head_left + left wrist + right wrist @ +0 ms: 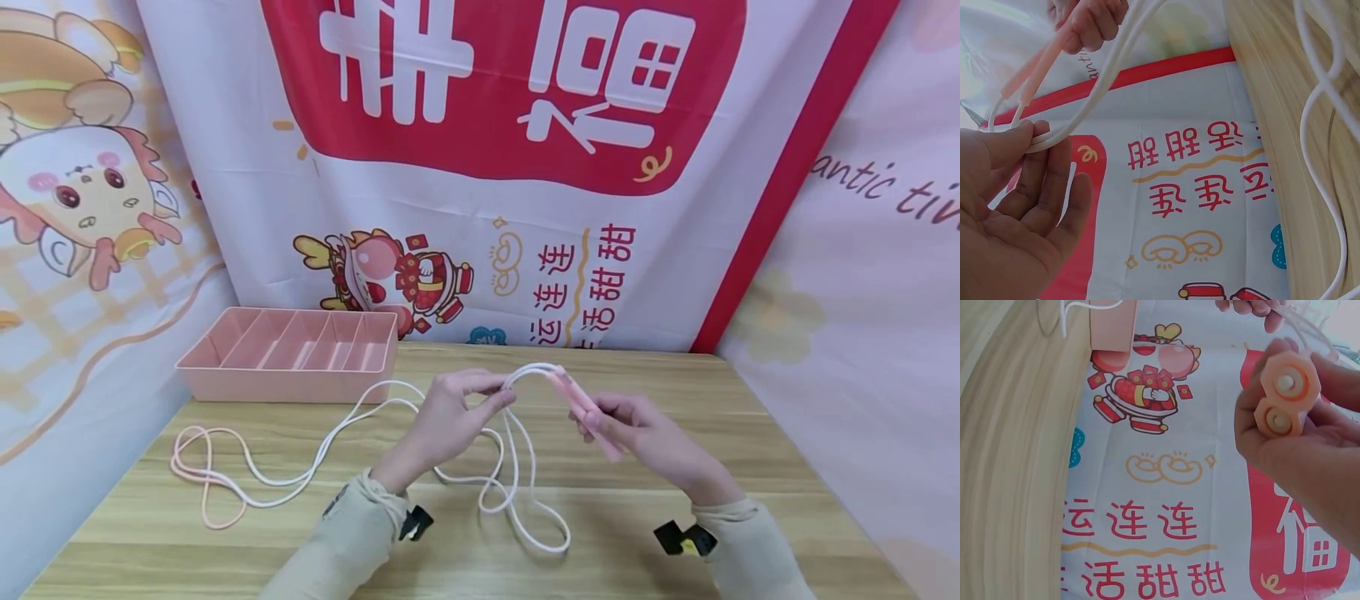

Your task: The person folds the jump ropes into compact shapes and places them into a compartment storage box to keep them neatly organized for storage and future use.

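A jump rope with a white cord [534,367] and two pink handles [576,395] is in both hands above the table. My left hand [448,417] pinches the doubled cord between thumb and index finger; in the left wrist view its other fingers are loosely bent. The right hand [647,435] grips both handles side by side. Their octagonal ends [1282,420], each with a pale knob inside, face the right wrist camera. Below the left hand the cord hangs in loops to the table. More of it runs left, ending in a pinkish looped stretch [191,476].
A pink divided box [281,386] with several compartments stands at the back left of the wooden table [675,542]. Behind it hangs a red and white printed cloth [480,125]. Patterned cloths flank both sides.
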`<control>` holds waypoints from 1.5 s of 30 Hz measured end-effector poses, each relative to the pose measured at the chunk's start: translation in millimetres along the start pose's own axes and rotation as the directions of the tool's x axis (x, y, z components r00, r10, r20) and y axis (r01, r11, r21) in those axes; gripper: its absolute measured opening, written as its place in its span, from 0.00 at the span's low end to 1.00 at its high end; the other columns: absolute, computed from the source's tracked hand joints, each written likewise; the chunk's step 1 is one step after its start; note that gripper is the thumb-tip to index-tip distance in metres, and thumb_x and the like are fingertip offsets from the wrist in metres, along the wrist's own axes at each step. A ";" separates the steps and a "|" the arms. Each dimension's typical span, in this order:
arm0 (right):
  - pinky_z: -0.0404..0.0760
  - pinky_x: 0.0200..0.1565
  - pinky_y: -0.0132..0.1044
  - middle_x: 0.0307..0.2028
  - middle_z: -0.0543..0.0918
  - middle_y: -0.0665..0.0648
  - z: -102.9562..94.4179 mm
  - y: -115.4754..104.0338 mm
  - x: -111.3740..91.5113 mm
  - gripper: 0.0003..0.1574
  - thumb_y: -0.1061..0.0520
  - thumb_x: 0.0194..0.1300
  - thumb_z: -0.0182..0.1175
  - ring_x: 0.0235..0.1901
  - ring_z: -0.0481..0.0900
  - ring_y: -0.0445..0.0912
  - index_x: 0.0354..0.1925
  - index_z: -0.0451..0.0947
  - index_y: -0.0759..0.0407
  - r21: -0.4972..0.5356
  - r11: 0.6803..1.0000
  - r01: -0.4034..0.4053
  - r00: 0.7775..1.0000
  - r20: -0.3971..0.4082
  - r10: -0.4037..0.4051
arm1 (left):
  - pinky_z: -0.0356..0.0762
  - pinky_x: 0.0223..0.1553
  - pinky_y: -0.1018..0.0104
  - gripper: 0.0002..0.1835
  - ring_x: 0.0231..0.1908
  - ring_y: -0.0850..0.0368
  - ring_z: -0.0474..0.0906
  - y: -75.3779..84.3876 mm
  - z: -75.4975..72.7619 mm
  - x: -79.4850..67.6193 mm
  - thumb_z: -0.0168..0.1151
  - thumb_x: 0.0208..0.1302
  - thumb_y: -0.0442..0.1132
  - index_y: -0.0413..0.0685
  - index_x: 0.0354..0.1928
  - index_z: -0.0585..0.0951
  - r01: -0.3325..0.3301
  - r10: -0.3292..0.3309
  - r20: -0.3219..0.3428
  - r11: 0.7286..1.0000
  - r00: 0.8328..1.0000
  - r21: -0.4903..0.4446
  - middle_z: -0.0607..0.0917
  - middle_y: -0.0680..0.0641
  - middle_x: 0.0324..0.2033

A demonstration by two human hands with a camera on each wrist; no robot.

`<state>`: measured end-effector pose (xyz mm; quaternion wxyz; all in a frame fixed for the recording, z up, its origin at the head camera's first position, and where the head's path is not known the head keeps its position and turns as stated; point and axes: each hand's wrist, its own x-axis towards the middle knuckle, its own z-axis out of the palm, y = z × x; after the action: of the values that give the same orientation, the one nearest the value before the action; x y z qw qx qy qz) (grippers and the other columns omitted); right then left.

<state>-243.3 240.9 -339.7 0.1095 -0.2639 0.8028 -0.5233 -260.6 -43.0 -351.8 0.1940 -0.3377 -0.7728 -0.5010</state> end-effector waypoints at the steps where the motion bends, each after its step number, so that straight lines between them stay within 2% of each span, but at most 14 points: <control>1: 0.76 0.42 0.42 0.38 0.80 0.64 0.0 -0.9 0.0 0.16 0.51 0.77 0.51 0.38 0.76 0.54 0.46 0.78 0.61 0.012 1.000 0.000 1.000 -0.028 0.000 | 0.80 0.44 0.61 0.08 0.39 0.63 0.82 0.4 -0.1 -0.2 0.69 0.63 0.36 0.45 0.44 0.88 0.014 -0.014 -0.002 1.000 1.000 -0.006 0.88 0.53 0.39; 5: 0.75 0.45 0.41 0.40 0.79 0.65 -0.1 -3.6 -1.0 0.17 0.51 0.77 0.51 0.42 0.76 0.56 0.48 0.78 0.63 0.042 0.999 0.022 0.991 -0.136 -0.016 | 0.80 0.43 0.64 0.09 0.39 0.64 0.82 1.9 0.1 -0.7 0.69 0.63 0.37 0.46 0.45 0.88 0.066 -0.066 -0.008 0.997 0.998 -0.031 0.87 0.54 0.40; 10: 0.77 0.46 0.40 0.41 0.79 0.64 1.0 -7.1 -1.3 0.18 0.52 0.76 0.53 0.43 0.75 0.55 0.51 0.77 0.66 0.085 0.995 0.053 0.975 -0.221 -0.033 | 0.81 0.40 0.65 0.10 0.37 0.63 0.83 1.9 4.0 -0.3 0.67 0.64 0.36 0.44 0.47 0.87 0.125 -0.125 0.002 0.987 0.992 -0.097 0.88 0.55 0.37; 14: 0.77 0.45 0.39 0.43 0.79 0.64 2.3 -9.8 -1.5 0.20 0.50 0.75 0.54 0.45 0.75 0.54 0.52 0.76 0.65 0.092 0.995 0.045 0.957 -0.290 -0.016 | 0.81 0.38 0.65 0.09 0.34 0.61 0.83 4.2 9.2 -1.3 0.65 0.66 0.36 0.46 0.47 0.87 0.208 -0.201 0.064 0.968 0.978 -0.138 0.87 0.56 0.34; 18: 0.78 0.44 0.37 0.44 0.79 0.62 0.6 -10.3 -2.4 0.23 0.48 0.75 0.53 0.44 0.76 0.51 0.54 0.75 0.67 0.098 0.994 0.048 0.926 -0.378 -0.007 | 0.81 0.35 0.65 0.08 0.34 0.56 0.83 5.6 15.6 -4.1 0.63 0.68 0.34 0.46 0.46 0.86 0.280 -0.258 0.152 0.949 0.954 -0.147 0.87 0.54 0.31; 22: 0.79 0.43 0.34 0.43 0.79 0.60 -3.7 -9.6 -1.5 0.24 0.50 0.76 0.52 0.42 0.77 0.47 0.56 0.73 0.70 0.167 0.981 0.102 0.894 -0.447 -0.017 | 0.81 0.33 0.66 0.07 0.33 0.55 0.83 5.3 19.4 -7.6 0.62 0.68 0.32 0.45 0.45 0.86 0.311 -0.278 0.207 0.939 0.938 -0.145 0.86 0.51 0.30; 25: 0.80 0.42 0.33 0.42 0.79 0.59 -6.0 -9.5 0.7 0.24 0.53 0.76 0.53 0.41 0.77 0.45 0.57 0.72 0.73 0.218 0.963 0.156 0.881 -0.472 -0.036 | 0.81 0.34 0.66 0.07 0.34 0.55 0.83 4.3 19.2 -10.0 0.61 0.69 0.33 0.45 0.44 0.86 0.318 -0.284 0.212 0.937 0.935 -0.147 0.85 0.52 0.30; 27: 0.80 0.42 0.32 0.43 0.80 0.59 -5.8 -10.1 2.1 0.25 0.53 0.76 0.53 0.41 0.77 0.45 0.58 0.71 0.74 0.229 0.960 0.161 0.883 -0.467 -0.037 | 0.82 0.34 0.65 0.08 0.34 0.56 0.83 3.6 18.2 -11.2 0.61 0.70 0.33 0.45 0.45 0.86 0.322 -0.288 0.205 0.935 0.935 -0.152 0.85 0.52 0.30; 31: 0.79 0.44 0.33 0.44 0.78 0.61 -2.8 -11.3 4.0 0.28 0.51 0.76 0.52 0.42 0.77 0.46 0.60 0.69 0.74 0.217 0.968 0.126 0.902 -0.430 -0.021 | 0.81 0.32 0.65 0.08 0.33 0.56 0.82 2.5 16.7 -11.9 0.59 0.71 0.36 0.47 0.45 0.86 0.305 -0.276 0.188 0.941 0.943 -0.149 0.85 0.52 0.29; 35: 0.79 0.45 0.34 0.45 0.77 0.62 0.1 -10.5 3.4 0.28 0.52 0.76 0.52 0.42 0.77 0.46 0.60 0.68 0.75 0.236 0.964 0.121 0.909 -0.416 -0.013 | 0.75 0.27 0.67 0.08 0.30 0.52 0.78 4.6 17.5 -9.9 0.57 0.73 0.40 0.51 0.42 0.86 0.290 -0.262 0.187 0.946 0.947 -0.143 0.82 0.52 0.27; 38: 0.79 0.44 0.33 0.44 0.78 0.62 1.7 -8.7 1.9 0.27 0.52 0.76 0.52 0.42 0.77 0.46 0.59 0.68 0.75 0.256 0.959 0.119 0.915 -0.405 -0.006 | 0.72 0.26 0.68 0.09 0.29 0.52 0.76 6.4 19.9 -8.3 0.57 0.73 0.41 0.52 0.40 0.87 0.284 -0.258 0.171 0.947 0.951 -0.152 0.82 0.52 0.27; 42: 0.79 0.43 0.34 0.43 0.80 0.63 6.2 -7.3 1.8 0.27 0.52 0.76 0.52 0.41 0.77 0.46 0.58 0.69 0.74 0.267 0.957 0.114 0.924 -0.382 -0.003 | 0.76 0.31 0.68 0.09 0.30 0.56 0.77 9.0 23.4 -7.4 0.59 0.72 0.40 0.49 0.41 0.88 0.260 -0.248 0.083 0.943 0.965 -0.207 0.82 0.50 0.28; 45: 0.80 0.44 0.36 0.43 0.81 0.63 13.0 -7.3 3.3 0.26 0.52 0.76 0.53 0.41 0.78 0.47 0.59 0.71 0.73 0.243 0.962 0.122 0.922 -0.387 -0.019 | 0.78 0.32 0.67 0.08 0.31 0.56 0.78 12.4 25.0 -6.9 0.61 0.71 0.39 0.48 0.43 0.88 0.224 -0.232 -0.007 0.945 0.973 -0.239 0.82 0.48 0.28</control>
<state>-237.9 226.7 -338.4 -0.0335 -0.1694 0.7221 -0.6699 -246.0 -19.3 -358.8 0.1065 -0.2579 -0.7380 -0.6144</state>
